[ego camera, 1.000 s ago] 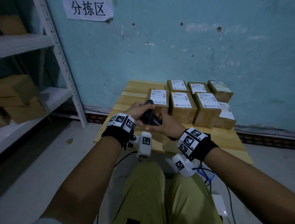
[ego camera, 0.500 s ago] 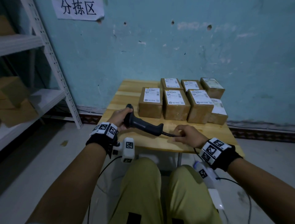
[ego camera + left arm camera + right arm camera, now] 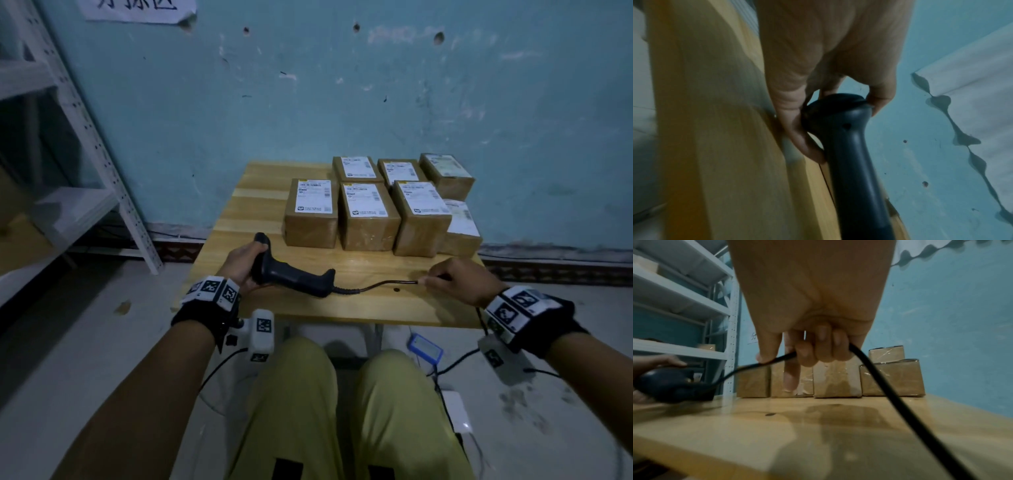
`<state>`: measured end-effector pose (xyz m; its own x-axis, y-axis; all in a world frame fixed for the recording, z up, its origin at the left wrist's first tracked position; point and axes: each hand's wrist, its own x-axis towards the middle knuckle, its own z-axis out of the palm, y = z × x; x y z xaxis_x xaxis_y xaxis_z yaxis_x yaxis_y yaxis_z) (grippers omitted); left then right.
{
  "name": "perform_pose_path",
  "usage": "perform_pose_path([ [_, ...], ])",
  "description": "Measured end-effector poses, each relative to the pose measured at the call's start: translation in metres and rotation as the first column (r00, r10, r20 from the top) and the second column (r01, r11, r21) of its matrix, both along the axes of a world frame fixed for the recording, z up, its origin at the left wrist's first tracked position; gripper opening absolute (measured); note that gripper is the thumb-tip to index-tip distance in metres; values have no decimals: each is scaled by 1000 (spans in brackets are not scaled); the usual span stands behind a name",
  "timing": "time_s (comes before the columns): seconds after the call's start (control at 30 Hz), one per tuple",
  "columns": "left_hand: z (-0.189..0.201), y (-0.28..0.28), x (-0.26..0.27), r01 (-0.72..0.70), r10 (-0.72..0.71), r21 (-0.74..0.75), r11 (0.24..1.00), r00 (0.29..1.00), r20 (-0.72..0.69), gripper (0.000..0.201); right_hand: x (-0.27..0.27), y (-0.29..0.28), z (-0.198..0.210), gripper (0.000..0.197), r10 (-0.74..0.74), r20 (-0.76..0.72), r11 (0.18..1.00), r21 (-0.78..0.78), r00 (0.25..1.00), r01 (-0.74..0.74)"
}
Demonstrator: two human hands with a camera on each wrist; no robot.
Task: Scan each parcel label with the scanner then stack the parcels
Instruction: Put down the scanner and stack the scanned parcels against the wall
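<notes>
Scanner (image 3: 291, 274) lies along the table (image 3: 342, 308) near its front edge, my left hand (image 3: 239, 263) wrapped round its head, so I can swing it at the labels. My right hand (image 3: 459, 279) pinches the cable (image 3: 376, 286) and holds it clear of the parcels (image 3: 368, 216), which sit unstacked, labels up, at the back. Compared with half a second ago, my right hand has slid further right, drawing the cable straighter.
</notes>
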<state>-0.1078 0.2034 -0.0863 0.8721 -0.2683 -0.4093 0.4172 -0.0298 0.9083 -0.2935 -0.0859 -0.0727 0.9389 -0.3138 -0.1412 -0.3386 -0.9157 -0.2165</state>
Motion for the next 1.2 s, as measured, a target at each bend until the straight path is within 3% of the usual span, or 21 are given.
perform_pose_path([
  [0.2, -3, -6, 8, -14, 14, 3, 1000, 1000, -13, 15, 3, -17, 12, 22, -18, -71, 995, -96, 997, 11],
  [0.37, -3, -7, 10, 3, -12, 139, 990, 998, 66, 11, -3, -33, 12, 24, -82, 34, 989, 122, 996, 78],
  [0.47, -9, -13, 13, 0, -14, 139, 990, 995, 102, 12, -1, -30, 8, 21, -66, 49, 988, 142, 997, 59],
  [0.8, -41, -22, 35, -1, -90, 380, 925, 971, 223, 55, 2, -26, 10, 23, -95, 110, 991, 107, 989, 84],
  [0.93, -25, -25, 22, 20, -136, 428, 903, 961, 242, 47, 3, -26, 7, 24, -96, 88, 991, 99, 991, 87],
  [1.1, -30, -29, 30, -16, -134, 441, 897, 942, 307, 52, 5, -20, 0, 11, -68, -35, 995, 70, 997, 70],
  [1.2, -33, -30, 30, -17, -146, 439, 898, 931, 334, 51, 11, -16, -6, 13, -25, -84, 999, 40, 996, 29],
])
